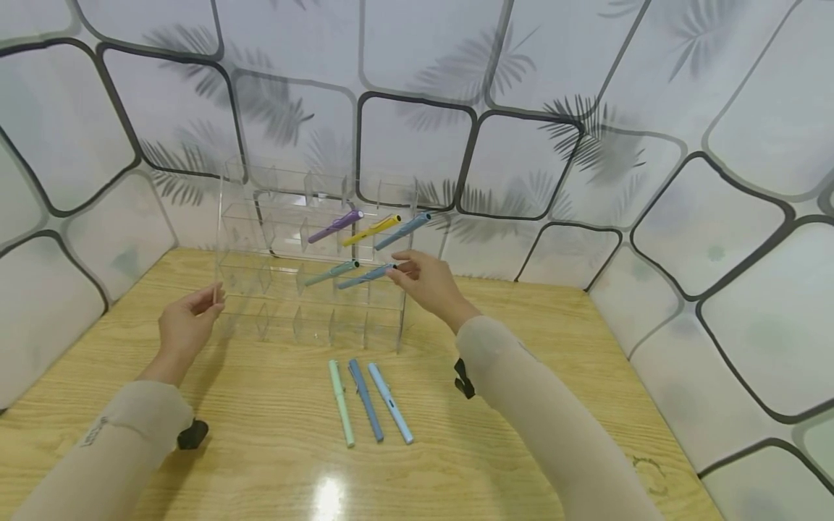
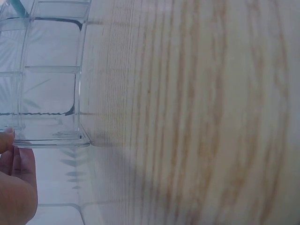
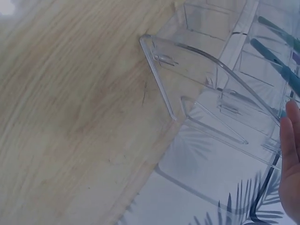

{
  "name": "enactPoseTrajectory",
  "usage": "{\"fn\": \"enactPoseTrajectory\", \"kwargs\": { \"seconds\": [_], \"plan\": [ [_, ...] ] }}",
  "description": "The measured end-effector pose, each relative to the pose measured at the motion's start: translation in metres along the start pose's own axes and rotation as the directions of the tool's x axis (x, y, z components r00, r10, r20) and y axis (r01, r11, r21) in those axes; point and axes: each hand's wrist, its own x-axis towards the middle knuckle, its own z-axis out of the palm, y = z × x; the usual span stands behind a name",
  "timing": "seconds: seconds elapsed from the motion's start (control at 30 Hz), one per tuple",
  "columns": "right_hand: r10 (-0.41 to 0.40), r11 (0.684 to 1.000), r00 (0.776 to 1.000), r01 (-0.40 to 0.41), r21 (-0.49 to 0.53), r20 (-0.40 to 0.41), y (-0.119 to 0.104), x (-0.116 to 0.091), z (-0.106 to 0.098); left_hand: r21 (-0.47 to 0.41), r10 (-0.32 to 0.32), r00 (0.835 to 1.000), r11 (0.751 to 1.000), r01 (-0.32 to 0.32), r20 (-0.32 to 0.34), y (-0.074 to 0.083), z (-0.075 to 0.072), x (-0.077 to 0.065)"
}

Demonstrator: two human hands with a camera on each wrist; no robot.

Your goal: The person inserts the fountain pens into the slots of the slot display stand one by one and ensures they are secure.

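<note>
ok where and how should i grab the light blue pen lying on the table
Probably mid-barrel: pinch the light blue pen across its width, coming from above and slightly from the right. It is slim and lies flat, roughly lengthwise away from the person, with the darker blue pen close on its left and bare table on its right.

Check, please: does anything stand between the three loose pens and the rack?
Nothing visible: only bare table separates the three pens from the rack. The left hand, gripping the rack's side, and right hand are both outside that gap.
</note>
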Motion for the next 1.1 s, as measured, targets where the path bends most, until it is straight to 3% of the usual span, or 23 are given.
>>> {"fn": "enactPoseTrajectory", "kwargs": {
  "seconds": [0.33,0.57,0.87,1.1],
  "plan": [
    [0.054,0.967,0.986,-0.013,0.253,-0.157,0.013,-0.020,0.008,0.000,0.007,1.000,1.000,-0.007,0.000,0.000,0.001,0.000],
    [0.071,0.959,0.971,-0.003,0.283,-0.230,0.030,-0.042,0.021,0.000,0.012,1.000,1.000,-0.012,-0.008,-0.001,0.001,0.001],
    [0.152,0.945,0.965,-0.079,0.317,-0.213,0.044,-0.075,0.041,0.013,0.013,1.000,1.000,-0.013,-0.003,-0.002,0.001,0.001],
    [0.199,0.926,0.969,-0.138,0.352,-0.144,0.050,-0.099,0.060,0.008,0.011,1.000,1.000,-0.011,0.006,-0.001,0.000,0.000]
  ]
}}
